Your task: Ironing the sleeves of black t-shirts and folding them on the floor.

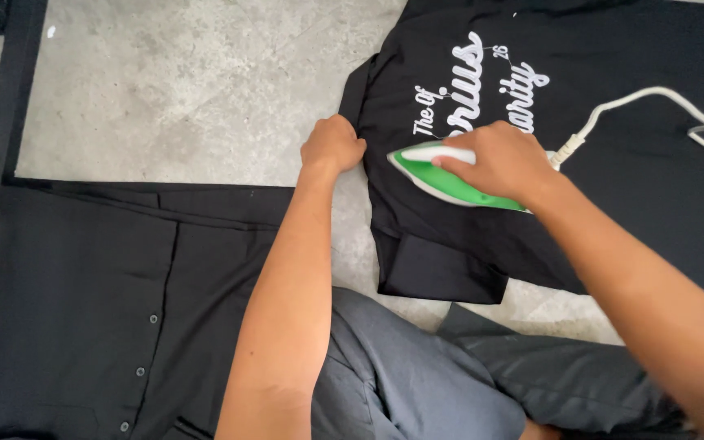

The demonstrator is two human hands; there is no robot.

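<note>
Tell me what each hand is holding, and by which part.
Right hand grips the green iron by its handle; left hand pinches the black T-shirt at its edge.

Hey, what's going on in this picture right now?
A person is ironing a black T-shirt with white lettering, spread flat on a concrete floor. Their right hand grips a green and white iron resting on the shirt, its white cord trailing across the fabric. Their left hand holds down the shirt's edge. A black buttoned garment lies flat nearby.

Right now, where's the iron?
In the head view, the iron sits right of centre on the black T-shirt, just below its white lettering, gripped by the right hand. The left hand pins the shirt's edge beside it.
</note>
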